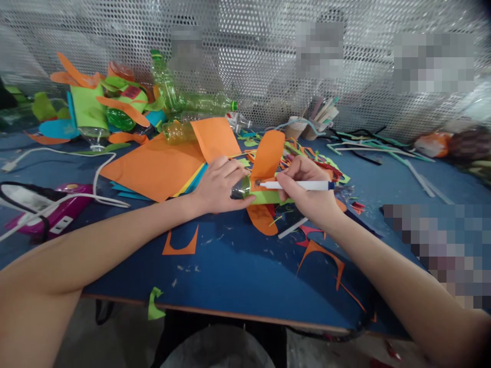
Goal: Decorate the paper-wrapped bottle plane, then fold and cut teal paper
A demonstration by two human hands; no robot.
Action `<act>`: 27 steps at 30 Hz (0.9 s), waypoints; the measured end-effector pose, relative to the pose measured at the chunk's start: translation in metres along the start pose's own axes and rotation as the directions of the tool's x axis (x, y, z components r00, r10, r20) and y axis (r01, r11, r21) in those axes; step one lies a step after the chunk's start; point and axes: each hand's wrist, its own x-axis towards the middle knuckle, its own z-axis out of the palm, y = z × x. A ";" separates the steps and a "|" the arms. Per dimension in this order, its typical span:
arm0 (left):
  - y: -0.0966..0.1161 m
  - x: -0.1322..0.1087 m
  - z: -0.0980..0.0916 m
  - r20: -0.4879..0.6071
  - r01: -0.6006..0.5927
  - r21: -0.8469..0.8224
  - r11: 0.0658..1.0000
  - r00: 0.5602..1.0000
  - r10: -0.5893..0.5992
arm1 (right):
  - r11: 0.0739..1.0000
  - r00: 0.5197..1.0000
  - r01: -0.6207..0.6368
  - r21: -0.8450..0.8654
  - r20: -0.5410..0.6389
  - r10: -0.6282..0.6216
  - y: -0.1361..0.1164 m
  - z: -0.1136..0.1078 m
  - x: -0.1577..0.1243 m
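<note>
My left hand (pixel 217 185) is wrapped round a small plastic bottle (pixel 245 188) covered in green paper, with orange paper wings (pixel 267 153) sticking up and down from it. It lies on its side on the blue table (pixel 230 266). My right hand (pixel 307 191) pinches a white marker (pixel 297 185) with a dark blue cap end, its tip touching the bottle's paper near the upper wing.
Orange paper sheets (pixel 161 166) lie behind my left hand. Finished paper-and-bottle crafts (pixel 103 107) and empty green bottles (pixel 199 105) stand at the back left. A pink glue gun (pixel 53 209) with white cable sits left. Paper scraps (pixel 322 255) litter the table. A perforated screen (pixel 268 61) backs it.
</note>
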 end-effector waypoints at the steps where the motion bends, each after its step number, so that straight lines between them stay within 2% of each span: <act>1: 0.000 0.000 0.000 -0.002 0.000 -0.001 1.000 1.000 0.000 | 1.000 1.000 -0.004 0.010 0.011 0.003 0.000 0.000 0.000; 13: 0.000 0.001 -0.001 -0.042 -0.032 0.002 0.999 0.999 0.032 | 1.000 1.000 -0.015 -0.017 -0.022 0.014 -0.002 0.000 -0.001; 18: 0.001 0.002 -0.002 -0.044 -0.023 -0.011 1.000 0.999 0.023 | 0.999 0.999 -0.030 0.011 0.030 0.030 0.000 -0.001 -0.001; 23: 0.001 0.002 -0.002 -0.063 -0.043 -0.001 0.999 0.997 0.043 | 1.000 1.000 0.002 0.013 -0.024 -0.002 0.002 -0.001 0.000; 27: 0.001 0.002 -0.002 -0.056 -0.040 -0.001 0.999 0.998 0.040 | 1.000 1.000 0.012 0.017 0.011 -0.012 0.002 -0.001 0.001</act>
